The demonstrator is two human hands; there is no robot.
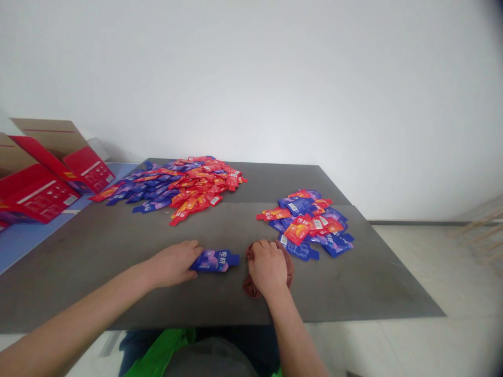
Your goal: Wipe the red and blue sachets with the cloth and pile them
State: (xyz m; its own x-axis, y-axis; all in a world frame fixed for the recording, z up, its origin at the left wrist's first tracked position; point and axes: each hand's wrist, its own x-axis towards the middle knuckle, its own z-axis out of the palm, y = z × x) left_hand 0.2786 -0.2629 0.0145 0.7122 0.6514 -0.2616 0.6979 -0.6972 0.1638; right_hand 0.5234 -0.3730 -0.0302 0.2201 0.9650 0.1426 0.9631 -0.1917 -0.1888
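My left hand (181,263) grips the left end of a blue pouch (214,261) printed with purple fruit, which lies flat on the table with its narrow spout end pointing right. Just to the right, my right hand (269,264) is closed over a crumpled brown cloth (290,267) pressed on the tabletop. A smaller pile of red and blue pouches (301,230) lies beyond and to the right of the cloth. Farther back on the left spreads a larger heap of red and blue pouches (196,180).
The dark grey table (353,293) has its right edge above a pale tiled floor (412,262). Open red cardboard boxes (43,191) stand on a blue surface (35,235) at the left. A white wall (275,84) rises behind the table.
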